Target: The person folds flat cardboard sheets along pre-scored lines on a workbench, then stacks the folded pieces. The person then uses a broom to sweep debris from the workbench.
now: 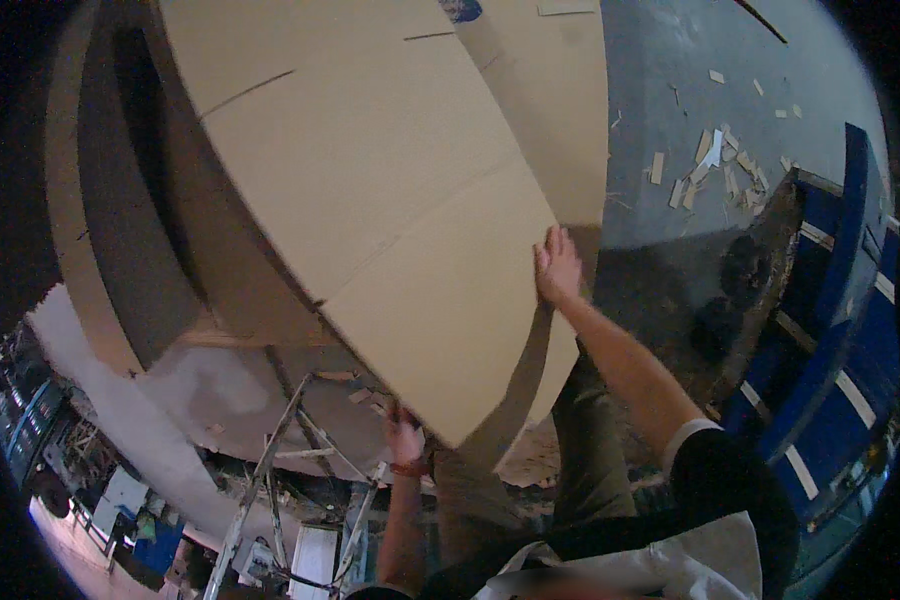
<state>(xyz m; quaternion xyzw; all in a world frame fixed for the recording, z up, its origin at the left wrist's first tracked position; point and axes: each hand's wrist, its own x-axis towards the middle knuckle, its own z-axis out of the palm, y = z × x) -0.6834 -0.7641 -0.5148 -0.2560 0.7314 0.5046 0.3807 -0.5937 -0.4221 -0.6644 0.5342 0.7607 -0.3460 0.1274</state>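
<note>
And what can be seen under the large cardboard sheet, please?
Beyond the left edge of the large cardboard sheet, shaded brown cardboard shows; by the sheet's bottom tip, the person's trousers appear. What lies under its middle is covered and cannot be seen.

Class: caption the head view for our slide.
Left hand and right hand at opposite edges of a large cardboard sheet; scraps on the floor.

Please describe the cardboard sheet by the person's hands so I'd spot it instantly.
From the grey floor at upper right, go left past one tan cardboard panel to the broad tan sheet. The right hand rests on its right edge, the left hand at its lower left edge. Of these pieces, only it tapers to a corner beside the left hand.
</note>
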